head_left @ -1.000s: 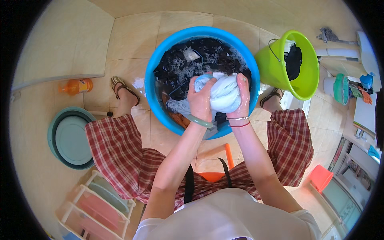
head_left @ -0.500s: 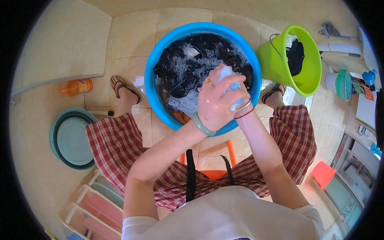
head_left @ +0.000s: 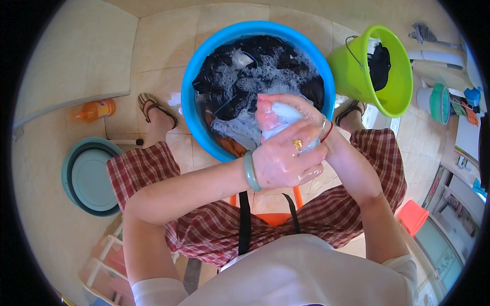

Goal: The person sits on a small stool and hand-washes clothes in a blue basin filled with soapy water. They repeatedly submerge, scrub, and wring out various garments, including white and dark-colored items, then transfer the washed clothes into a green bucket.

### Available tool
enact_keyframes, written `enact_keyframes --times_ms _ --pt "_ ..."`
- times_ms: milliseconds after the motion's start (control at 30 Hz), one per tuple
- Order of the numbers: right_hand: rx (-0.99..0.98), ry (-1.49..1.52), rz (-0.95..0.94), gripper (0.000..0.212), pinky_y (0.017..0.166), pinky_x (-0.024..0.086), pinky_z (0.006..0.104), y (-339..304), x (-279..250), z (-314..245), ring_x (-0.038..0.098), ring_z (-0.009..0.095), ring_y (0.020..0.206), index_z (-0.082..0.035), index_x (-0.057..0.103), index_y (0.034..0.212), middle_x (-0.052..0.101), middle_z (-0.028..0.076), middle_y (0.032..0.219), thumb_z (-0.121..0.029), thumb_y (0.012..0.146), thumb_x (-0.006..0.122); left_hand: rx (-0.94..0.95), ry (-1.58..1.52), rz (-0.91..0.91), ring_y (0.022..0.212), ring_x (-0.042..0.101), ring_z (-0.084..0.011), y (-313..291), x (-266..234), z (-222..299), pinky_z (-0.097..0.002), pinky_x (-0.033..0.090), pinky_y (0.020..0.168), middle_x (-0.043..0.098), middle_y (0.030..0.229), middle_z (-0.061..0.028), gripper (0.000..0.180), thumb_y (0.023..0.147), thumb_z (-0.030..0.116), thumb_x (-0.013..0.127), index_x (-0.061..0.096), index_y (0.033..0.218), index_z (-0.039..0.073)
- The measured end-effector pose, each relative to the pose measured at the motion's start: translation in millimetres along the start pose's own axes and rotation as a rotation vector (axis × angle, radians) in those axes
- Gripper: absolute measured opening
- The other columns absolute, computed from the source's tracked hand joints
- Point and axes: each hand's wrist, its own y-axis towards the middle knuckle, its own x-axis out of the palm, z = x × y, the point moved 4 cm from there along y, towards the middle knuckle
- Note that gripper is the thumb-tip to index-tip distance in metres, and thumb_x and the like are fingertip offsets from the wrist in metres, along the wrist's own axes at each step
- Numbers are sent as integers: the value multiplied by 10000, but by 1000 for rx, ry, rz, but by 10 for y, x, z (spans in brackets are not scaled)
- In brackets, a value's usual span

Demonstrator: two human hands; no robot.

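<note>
My left hand (head_left: 286, 162), with a pale green bangle and a gold ring, is closed on a wet, soapy light-blue cloth (head_left: 286, 113). On the cloth's far side, my right hand (head_left: 302, 103) curls round it too, so the cloth is squeezed between both hands. They are above the near right part of a round blue basin (head_left: 188, 97). Sudsy water fills the basin, with dark clothes (head_left: 219, 69) soaking in it. A greyish-blue cloth (head_left: 240, 131) and a brown cloth (head_left: 232, 147) lie by its near left rim.
A lime-green bucket (head_left: 349, 74) with black and white cloths in it stands right of the basin. To the left are an orange bottle (head_left: 97, 110) and a teal basin (head_left: 92, 178). I sit on an orange stool (head_left: 273, 219); a shelf rack (head_left: 109, 262) stands at the lower left.
Both hands have drawn back toward me with the cloth, and the left has turned and slid across its near side. My left elbow has swung outward. More of the basin's water shows.
</note>
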Motion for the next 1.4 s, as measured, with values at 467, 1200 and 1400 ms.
enact_keyframes --times_ms 467,1200,1400 --pt "4 -635 136 270 548 442 257 198 -370 11 539 118 603 -60 598 740 584 35 693 -282 891 629 236 149 -234 886 605 -269 -390 294 -7 -403 477 907 531 837 -49 122 580 220 574 562 649 120" --pt "-793 -344 487 470 806 504 283 -99 -844 -268 634 167 936 -53 641 1075 655 53 1028 -446 998 394 -1995 -1201 642 1142 539 -233 -1160 412 -1141 -454 434 913 569 1269 -30 575 889 526 570 533 1280 105" --pt "-660 -280 439 466 864 492 465 -368 -716 -204 582 232 1057 -47 507 1220 576 80 1167 -397 918 567 -1617 -1860 488 1212 473 -213 -1130 288 -877 -420 421 911 535 1287 -25 588 878 593 531 505 1284 168"
